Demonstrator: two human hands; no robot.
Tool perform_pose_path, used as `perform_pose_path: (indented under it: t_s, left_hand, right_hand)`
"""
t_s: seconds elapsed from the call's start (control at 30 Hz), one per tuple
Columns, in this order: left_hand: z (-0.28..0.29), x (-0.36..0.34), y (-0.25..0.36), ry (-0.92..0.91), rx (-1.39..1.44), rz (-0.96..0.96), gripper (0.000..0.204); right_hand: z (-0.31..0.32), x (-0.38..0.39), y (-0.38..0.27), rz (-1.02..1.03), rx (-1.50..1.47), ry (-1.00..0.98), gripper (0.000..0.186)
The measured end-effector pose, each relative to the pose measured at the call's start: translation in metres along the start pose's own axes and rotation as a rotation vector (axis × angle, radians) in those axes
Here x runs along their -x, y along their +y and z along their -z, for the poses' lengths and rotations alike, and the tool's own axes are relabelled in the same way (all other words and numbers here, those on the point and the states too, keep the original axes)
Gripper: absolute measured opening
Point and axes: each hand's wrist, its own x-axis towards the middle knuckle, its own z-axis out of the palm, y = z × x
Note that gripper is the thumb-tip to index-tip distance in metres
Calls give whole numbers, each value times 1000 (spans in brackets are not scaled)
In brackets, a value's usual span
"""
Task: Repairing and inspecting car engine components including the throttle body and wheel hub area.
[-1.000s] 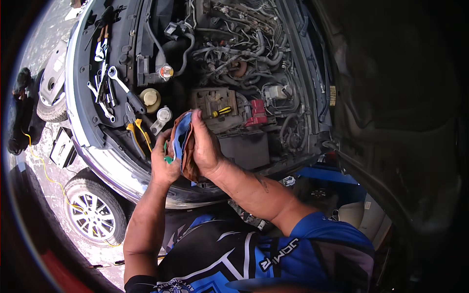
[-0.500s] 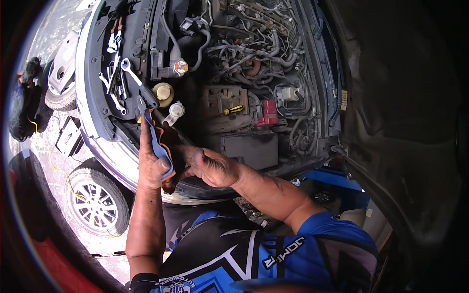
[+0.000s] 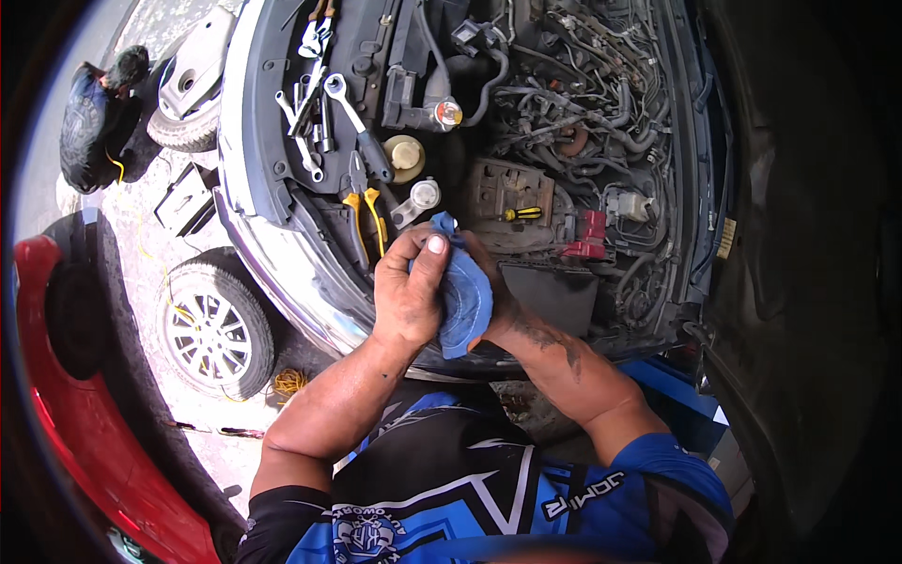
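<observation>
The left hand (image 3: 409,293) is clamped on a blue cloth (image 3: 466,305), its thumb lying along the near face and the fingers curled in beside the cloth's upper end. The cloth stands upright between the two hands, bunched at the top and spreading into a rounded lower flap, with pale stitching near its border and a bit of orange-brown showing at its bottom edge. The right hand (image 3: 501,299) is against the far side of the cloth, mostly covered by it, so whether its fingers are closed cannot be told. Both hands and the cloth are above the front edge of an open engine bay. Just beyond the left hand, pliers (image 3: 359,183) with yellow handles lie on the dark front panel (image 3: 268,117), their handles toward the person. Near them on the same panel are a ratchet (image 3: 349,105) with a dark grip and a cluster of wrenches (image 3: 306,155). Between the pliers and the engine sit a cream cap (image 3: 405,155) and a white cap (image 3: 426,195). A screwdriver (image 3: 523,214) with a yellow and black handle rests on a brownish tray (image 3: 498,179), near a red cover (image 3: 588,235). On the ground to the left lies a wheel (image 3: 209,338) with a silver rim; farther off, another person (image 3: 89,127) crouches by a tyre.
</observation>
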Motion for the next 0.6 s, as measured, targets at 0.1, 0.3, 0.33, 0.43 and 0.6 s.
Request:
perform_pose_path:
  t_s: [0.1,0.3,0.33,0.43,0.6]
  left_hand:
    - [-3,-17,-8,-161,-492,-515,66]
    - [2,-39,-14,-88,-794,-559,25]
    - [7,-44,-10,-173,-896,-653,23]
    - [32,-67,6,228,-1034,-653,24]
    - [109,-140,22,567,-1378,-376,65]
  right_hand:
    - [2,4,-3,49,-239,-2,75]
    - [19,15,-2,-318,-1081,-279,50]
    - [33,15,2,-311,-935,-321,40]
    - [108,12,25,-237,-462,-119,29]
    - [322,-32,118,-392,-109,862,21]
